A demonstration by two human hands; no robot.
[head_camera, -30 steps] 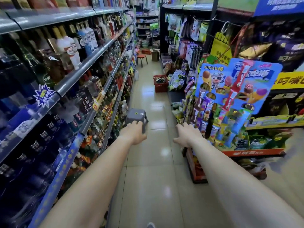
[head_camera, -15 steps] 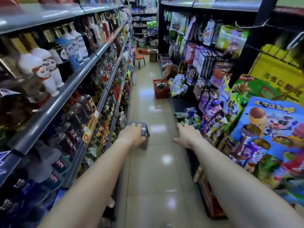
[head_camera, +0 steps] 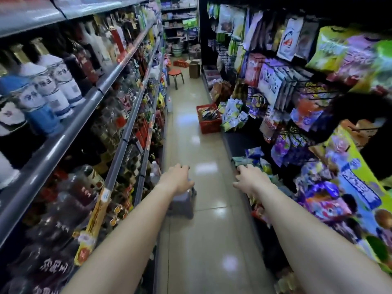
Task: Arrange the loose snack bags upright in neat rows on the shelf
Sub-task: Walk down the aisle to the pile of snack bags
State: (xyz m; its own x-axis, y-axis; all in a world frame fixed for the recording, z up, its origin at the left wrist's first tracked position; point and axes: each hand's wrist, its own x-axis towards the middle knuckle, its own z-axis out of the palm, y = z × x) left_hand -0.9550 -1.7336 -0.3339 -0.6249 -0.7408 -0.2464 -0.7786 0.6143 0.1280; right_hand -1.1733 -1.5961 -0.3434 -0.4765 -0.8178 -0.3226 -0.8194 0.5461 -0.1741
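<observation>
The floor (head_camera: 191,145) is glossy beige tile, the shelf rails (head_camera: 63,141) are plain grey, and the stool (head_camera: 182,203) is a duller grey. The bottles (head_camera: 53,88) are white with blue bands and dark lettering, and the price tag (head_camera: 93,225) is yellow with red. The basket (head_camera: 209,124) is red, the box (head_camera: 194,68) brown, and the snack bags (head_camera: 273,81) are purple, white, yellow-green and orange with printed pictures.

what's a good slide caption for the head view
Shop aisle: left hand holds a grey stool, right hand empty, loose snack bags heaped beside a red basket.
</observation>
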